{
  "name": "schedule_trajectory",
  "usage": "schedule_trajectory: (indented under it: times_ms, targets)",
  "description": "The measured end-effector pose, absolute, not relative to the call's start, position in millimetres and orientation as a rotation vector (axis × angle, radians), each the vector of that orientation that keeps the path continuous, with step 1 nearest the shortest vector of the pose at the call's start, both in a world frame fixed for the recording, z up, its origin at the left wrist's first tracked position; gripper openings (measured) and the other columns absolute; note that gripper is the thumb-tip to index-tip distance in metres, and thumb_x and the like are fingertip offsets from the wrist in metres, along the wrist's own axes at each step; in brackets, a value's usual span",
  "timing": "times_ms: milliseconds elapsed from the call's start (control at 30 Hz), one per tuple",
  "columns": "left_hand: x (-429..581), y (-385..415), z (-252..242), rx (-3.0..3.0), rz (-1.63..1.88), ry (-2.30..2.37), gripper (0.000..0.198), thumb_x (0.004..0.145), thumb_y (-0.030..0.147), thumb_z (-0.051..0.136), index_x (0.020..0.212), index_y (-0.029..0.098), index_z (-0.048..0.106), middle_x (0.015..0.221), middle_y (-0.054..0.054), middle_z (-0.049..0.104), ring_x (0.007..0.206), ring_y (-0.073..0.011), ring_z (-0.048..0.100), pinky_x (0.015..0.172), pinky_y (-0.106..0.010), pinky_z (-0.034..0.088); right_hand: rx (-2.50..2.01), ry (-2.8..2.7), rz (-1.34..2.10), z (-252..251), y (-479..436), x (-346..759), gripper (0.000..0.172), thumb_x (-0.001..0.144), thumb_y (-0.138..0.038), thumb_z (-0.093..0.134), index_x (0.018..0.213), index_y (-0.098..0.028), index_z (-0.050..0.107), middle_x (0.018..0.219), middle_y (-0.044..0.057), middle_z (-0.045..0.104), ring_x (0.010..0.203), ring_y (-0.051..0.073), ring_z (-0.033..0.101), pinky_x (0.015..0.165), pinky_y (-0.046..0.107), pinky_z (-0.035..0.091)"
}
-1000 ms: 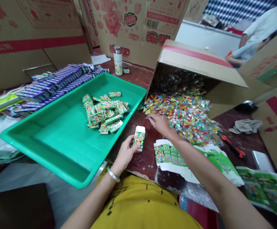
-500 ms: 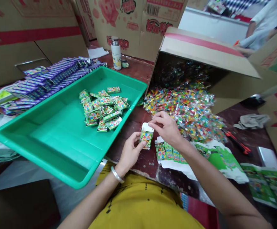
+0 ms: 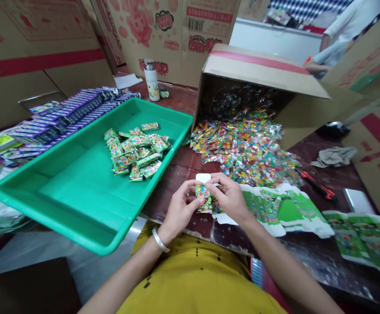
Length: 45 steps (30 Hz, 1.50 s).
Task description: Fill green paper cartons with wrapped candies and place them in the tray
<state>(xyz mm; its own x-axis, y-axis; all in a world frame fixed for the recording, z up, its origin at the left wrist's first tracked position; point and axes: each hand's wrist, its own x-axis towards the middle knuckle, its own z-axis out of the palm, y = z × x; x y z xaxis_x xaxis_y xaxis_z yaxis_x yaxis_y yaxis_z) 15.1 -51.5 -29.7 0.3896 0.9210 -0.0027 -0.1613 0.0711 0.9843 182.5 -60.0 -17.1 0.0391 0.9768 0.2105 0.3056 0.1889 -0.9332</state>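
A small green candy box (image 3: pixel 203 205) with a white top flap standing up is upright between my hands. My left hand (image 3: pixel 181 209) grips it from the left, thumb on its front. My right hand (image 3: pixel 228 198) has its thumb and fingers closed at the box's upper right edge, just below the flap. Flat green cartons (image 3: pixel 268 209) lie fanned out beside and partly under my right forearm. Beyond my hands, wrapped colourful candies (image 3: pixel 242 144) spill out of a cardboard box (image 3: pixel 262 65) lying on its side.
Left of my hands is a green tray (image 3: pixel 79 192) with several filled candy boxes (image 3: pixel 137 150). Purple packs (image 3: pixel 75 109) stand in rows behind it. A thermos (image 3: pixel 151 80), red-black cutter (image 3: pixel 317 185), grey cloth (image 3: pixel 334 156) and more printed sheets (image 3: pixel 363 235) lie around. Another person's arm (image 3: pixel 320 65) shows at back right.
My right hand has come down from the flap's tip to the box's upper edge, and my left fingers have shifted up near the opening. The whole view has shifted slightly.
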Motion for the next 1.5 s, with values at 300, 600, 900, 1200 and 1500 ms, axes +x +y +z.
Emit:
schedule_trajectory:
  times_ms: [300,600,900,1200,1500]
  targets:
    - [23,-53,-27,1.160,1.023,0.809,0.044,0.079,0.015,0.071,0.113,0.023,0.045,0.098,-0.002,0.064,0.084,-0.0135,0.065,0.073,-0.023,0.053,-1.186,-1.271,1.005,-13,-58,185,0.016,0.085,-0.032,0.069,0.081,-0.021,0.059,0.087,0.002,0.066,0.082,0.017,0.063,0.074,0.028,0.052]
    - [14,-50,-28,1.354,0.930,0.820,0.057,0.084,0.013,0.064,0.136,0.027,0.045,0.112,-0.005,0.063,0.096,-0.0177,0.066,0.085,-0.031,0.056,-1.353,-1.283,1.169,-8,-42,201,0.022,0.079,-0.037,0.075,0.075,-0.017,0.066,0.071,0.001,0.065,0.066,0.015,0.059,0.062,0.027,0.046]
    - [18,-52,-33,1.204,0.914,0.776,0.038,0.083,0.017,0.068,0.121,0.021,0.060,0.101,-0.004,0.066,0.087,-0.0144,0.064,0.074,-0.023,0.053,-1.280,-1.633,0.767,-4,-56,194,0.020,0.094,-0.029,0.058,0.079,-0.020,0.069,0.088,0.004,0.067,0.085,0.018,0.062,0.079,0.033,0.048]
    - [-5,-2,-1,0.610,1.442,0.665,0.042,0.080,0.047,0.072,0.109,0.021,0.058,0.119,-0.009,0.064,0.108,-0.0201,0.065,0.089,-0.031,0.054,-1.641,-1.525,0.613,-11,-44,263,0.029,0.094,-0.041,0.054,0.114,-0.023,0.065,0.097,0.007,0.067,0.084,0.021,0.064,0.064,0.033,0.052]
    - [41,-45,-61,1.960,0.695,1.124,0.096,0.062,0.039,0.087,0.143,0.020,0.037,0.120,-0.014,0.059,0.113,-0.0325,0.056,0.099,-0.051,0.045,-1.755,-2.356,0.307,-37,-34,247,0.049,0.070,-0.043,0.082,0.114,-0.024,0.070,0.113,0.008,0.064,0.109,0.031,0.055,0.088,0.044,0.050]
